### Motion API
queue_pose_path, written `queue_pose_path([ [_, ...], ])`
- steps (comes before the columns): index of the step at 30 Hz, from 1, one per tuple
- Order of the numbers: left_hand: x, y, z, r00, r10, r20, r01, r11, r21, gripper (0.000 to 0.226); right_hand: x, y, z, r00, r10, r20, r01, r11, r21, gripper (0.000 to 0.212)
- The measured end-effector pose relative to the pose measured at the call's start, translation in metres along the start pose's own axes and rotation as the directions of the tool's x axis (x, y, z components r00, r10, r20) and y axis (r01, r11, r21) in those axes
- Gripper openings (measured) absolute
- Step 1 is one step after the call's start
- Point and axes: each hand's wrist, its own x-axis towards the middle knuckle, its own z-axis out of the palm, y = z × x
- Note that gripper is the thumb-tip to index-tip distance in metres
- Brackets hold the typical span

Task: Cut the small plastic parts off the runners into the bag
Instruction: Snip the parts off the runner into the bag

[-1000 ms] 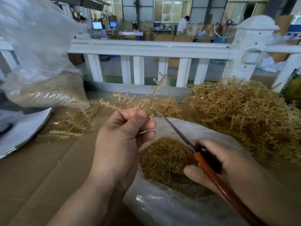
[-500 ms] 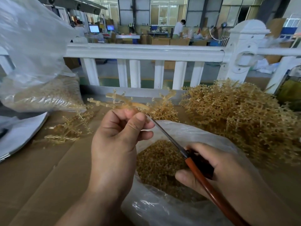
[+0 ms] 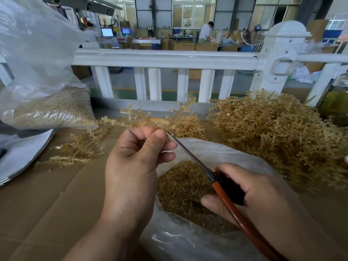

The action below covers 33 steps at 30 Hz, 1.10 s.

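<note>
Your left hand pinches a runner at frame centre, above the bag mouth. Your right hand grips the scissors, tip touching the runner beside your thumb. Cut parts fill the bag. Runner pile crowds the right edge; table lower left lies open.

Bare forearms, no visible sleeves
</note>
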Motion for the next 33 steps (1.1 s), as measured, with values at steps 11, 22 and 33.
queue_pose_path([
  [11, 0.0001, 0.0001, -0.0003, 1.000, -0.006, 0.000, 0.006, 1.000, -0.013, 0.013, 0.0000, 0.0011, -0.0017, 0.999, -0.028, 0.014, 0.028, 0.999, 0.019, 0.057],
  [22, -0.0003, -0.0012, -0.0004, 1.000, -0.012, -0.005, 0.012, 1.000, -0.028, 0.015, -0.0028, 0.0027, -0.0033, 0.998, -0.053, 0.025, 0.052, 0.998, 0.039, 0.050],
  [33, 0.0035, 0.0021, -0.0010, 0.994, -0.108, 0.003, 0.108, 0.992, -0.061, 0.007, 0.0004, 0.0051, -0.0046, 0.998, -0.029, 0.047, 0.025, 0.997, 0.066, 0.052],
])
